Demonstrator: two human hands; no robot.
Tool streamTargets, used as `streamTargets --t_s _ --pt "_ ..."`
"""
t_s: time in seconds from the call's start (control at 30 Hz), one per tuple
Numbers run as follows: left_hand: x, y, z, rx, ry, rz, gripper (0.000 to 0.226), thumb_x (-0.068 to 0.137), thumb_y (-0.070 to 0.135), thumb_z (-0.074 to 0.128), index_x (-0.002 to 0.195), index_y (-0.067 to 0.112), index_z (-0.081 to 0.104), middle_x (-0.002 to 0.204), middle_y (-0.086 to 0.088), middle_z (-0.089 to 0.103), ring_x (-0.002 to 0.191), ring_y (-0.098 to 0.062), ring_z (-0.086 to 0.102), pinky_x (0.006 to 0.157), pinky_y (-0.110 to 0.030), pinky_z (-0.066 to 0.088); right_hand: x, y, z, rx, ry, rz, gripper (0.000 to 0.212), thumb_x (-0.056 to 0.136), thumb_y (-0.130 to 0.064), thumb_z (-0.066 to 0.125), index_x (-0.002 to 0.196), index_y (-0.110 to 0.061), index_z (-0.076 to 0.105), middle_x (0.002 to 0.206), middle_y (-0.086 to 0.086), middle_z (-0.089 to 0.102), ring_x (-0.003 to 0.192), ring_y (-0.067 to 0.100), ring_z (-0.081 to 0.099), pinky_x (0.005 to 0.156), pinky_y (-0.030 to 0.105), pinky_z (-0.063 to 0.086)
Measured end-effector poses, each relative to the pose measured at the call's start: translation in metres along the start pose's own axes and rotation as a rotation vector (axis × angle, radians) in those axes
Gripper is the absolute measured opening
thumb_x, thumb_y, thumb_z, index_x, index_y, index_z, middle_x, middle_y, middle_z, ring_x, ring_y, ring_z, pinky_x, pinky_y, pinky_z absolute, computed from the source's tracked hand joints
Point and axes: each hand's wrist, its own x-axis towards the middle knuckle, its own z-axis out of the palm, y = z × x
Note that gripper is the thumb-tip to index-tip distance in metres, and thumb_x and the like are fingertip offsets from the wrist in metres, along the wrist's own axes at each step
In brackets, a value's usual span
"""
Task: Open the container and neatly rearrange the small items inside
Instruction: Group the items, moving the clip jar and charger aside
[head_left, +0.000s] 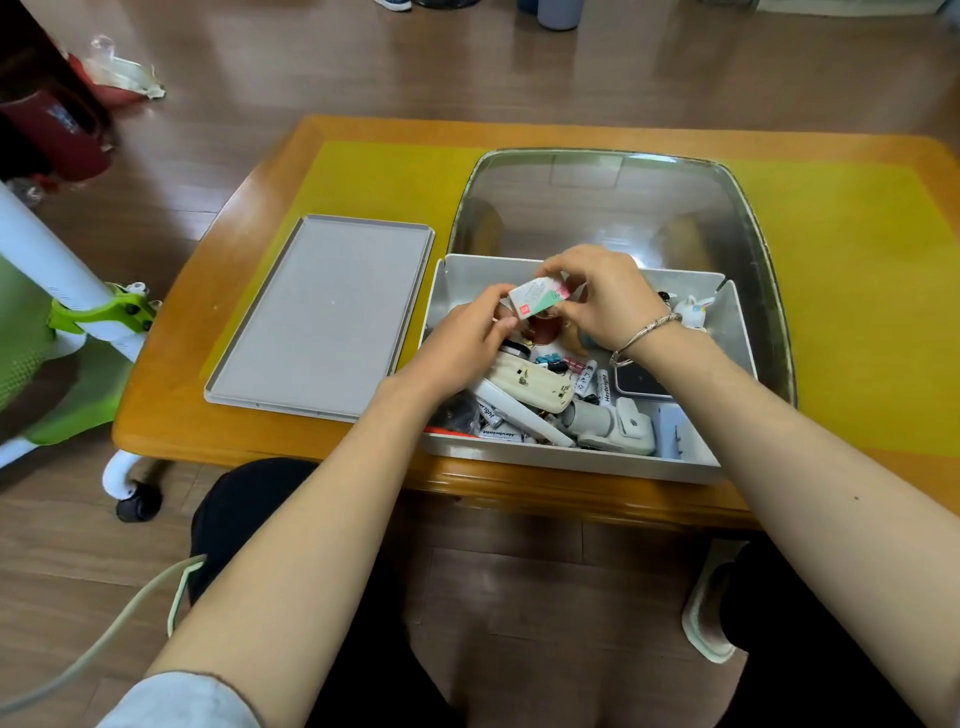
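Head view: left hand (465, 343) and right hand (605, 301) together pinch a small white, red and green box (537, 297) above the open grey container (576, 465). Batteries (602, 385) and other cluttered small items lie inside; its lid (317, 317) rests just left on the bench (249, 249).

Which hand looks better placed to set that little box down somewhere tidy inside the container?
The right hand, probably. It pinches the small box from above and has the firmer grip, over the container. The left hand only touches the box's near end, low among the clutter.
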Motion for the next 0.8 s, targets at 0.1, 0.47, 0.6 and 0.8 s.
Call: streamTargets --t_s 0.1,0.47,0.6,0.8 --pt "-0.001 0.0 0.001 0.028 0.071 0.012 0.033 0.1 0.021 0.046 0.133 0.019 0.046 0.122 -0.003 0.064 0.109 -0.016 0.06 0.084 -0.03 0.049 -0.002 0.001 0.002 -0.011 -0.013 0.035 0.031 0.076 -0.006 0.069 0.105 -0.016 0.069 0.102 0.007 0.069 0.09 0.024 0.062 0.084 0.03 0.045" --pt "0.0 -0.001 -0.001 0.007 0.095 0.079 0.036 0.095 0.019 0.056 0.129 0.025 0.045 0.122 -0.005 0.063 0.105 -0.019 0.063 0.088 -0.041 0.052 0.004 -0.005 -0.004 0.021 -0.03 -0.031 0.037 0.078 0.004 0.066 0.112 -0.01 0.068 0.113 0.009 0.063 0.094 0.022 0.061 0.085 0.023 0.044" --pt "0.007 -0.002 -0.003 -0.106 0.104 0.032 0.036 0.089 0.023 0.066 0.121 0.024 0.049 0.106 0.011 0.063 0.094 -0.005 0.064 0.085 -0.037 0.054 0.013 -0.009 0.001 0.113 -0.005 0.034 0.038 0.077 0.006 0.065 0.111 -0.012 0.068 0.109 0.004 0.07 0.098 0.017 0.065 0.09 0.02 0.046" --pt "0.009 -0.003 -0.004 -0.148 0.113 0.023 0.072 0.087 0.024 0.069 0.144 0.033 0.026 0.096 0.019 0.055 0.079 0.006 0.06 0.062 -0.008 0.043 0.018 -0.011 0.009 0.191 0.029 0.083 0.035 0.077 0.005 0.065 0.107 -0.014 0.068 0.101 0.002 0.071 0.086 0.01 0.066 0.084 0.018 0.05"
